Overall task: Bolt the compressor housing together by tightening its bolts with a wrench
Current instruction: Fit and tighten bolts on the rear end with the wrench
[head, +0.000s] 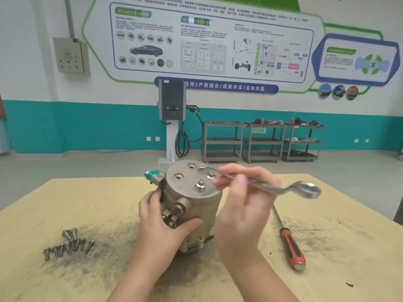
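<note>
The grey compressor housing (192, 199) stands upright on the tan table (340, 240). Its round top plate has several bolt holes. One bolt (200, 185) stands in the near hole, another sits at the right hole under the wrench. My left hand (162, 227) grips the housing's left side by the brass fittings. My right hand (242, 203) holds a metal ring wrench (283, 188) by its shaft. The wrench's far ring end lies over the top plate; its other ring end sticks out to the right.
Several loose bolts (69, 245) lie in a dark smudge at the table's left. A red-handled screwdriver (291, 243) lies to the right of my right hand. Beyond the table, a charging post (172, 118) and metal shelf carts (261, 140) stand against the teal wall.
</note>
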A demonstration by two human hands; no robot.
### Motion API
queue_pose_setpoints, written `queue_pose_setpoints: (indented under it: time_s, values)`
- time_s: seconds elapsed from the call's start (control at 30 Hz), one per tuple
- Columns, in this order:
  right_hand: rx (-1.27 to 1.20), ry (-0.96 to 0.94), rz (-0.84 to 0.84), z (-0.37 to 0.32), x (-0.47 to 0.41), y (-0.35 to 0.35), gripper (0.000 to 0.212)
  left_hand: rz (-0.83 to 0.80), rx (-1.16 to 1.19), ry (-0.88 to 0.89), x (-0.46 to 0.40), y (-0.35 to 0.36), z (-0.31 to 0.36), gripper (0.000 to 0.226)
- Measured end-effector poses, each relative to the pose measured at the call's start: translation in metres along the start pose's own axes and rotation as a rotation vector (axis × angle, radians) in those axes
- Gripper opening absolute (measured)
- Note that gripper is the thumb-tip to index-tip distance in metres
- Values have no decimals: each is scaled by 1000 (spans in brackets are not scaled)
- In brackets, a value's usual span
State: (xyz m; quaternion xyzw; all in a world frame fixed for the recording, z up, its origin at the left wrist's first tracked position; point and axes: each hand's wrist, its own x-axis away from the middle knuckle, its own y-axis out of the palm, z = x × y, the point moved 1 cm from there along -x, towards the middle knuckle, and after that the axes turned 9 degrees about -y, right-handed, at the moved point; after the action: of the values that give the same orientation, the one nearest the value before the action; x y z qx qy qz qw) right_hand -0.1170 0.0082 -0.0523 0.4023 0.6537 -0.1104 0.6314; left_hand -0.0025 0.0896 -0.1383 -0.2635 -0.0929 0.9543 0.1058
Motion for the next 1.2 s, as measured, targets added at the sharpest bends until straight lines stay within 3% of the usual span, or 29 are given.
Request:
queue_pose_setpoints:
  time_s: [0.1, 0.2, 0.33, 0.57, 0.8, 0.97, 1.1, 1.2]
  values:
    - [-259, 474, 333, 13, -15, -15, 18, 20, 31, -25, 1, -3, 7, 103]
    - [-394, 704, 442, 25, -18, -23, 20, 5, 38, -47, 2, -5, 12, 105]
    - [-506, 825, 460, 33, -16, -23, 19, 3, 33, -41, 4, -5, 13, 103]
    - [-605, 984, 291, 50, -27, -28, 21, 2, 41, -49, 4, -6, 12, 105]
    - [-512, 875, 50, 54, -47, -30, 22, -19, 60, -58, 3, -6, 12, 108]
    - [-550, 1033, 145, 63, -41, -27, 19, -9, 37, -43, 4, -7, 14, 104]
    - [-521, 751, 268, 44, -13, -34, 18, 2, 43, -50, 3, -6, 15, 108]
    - [-279, 389, 106, 18, 12, -36, 21, -4, 27, -59, 8, -6, 16, 106]
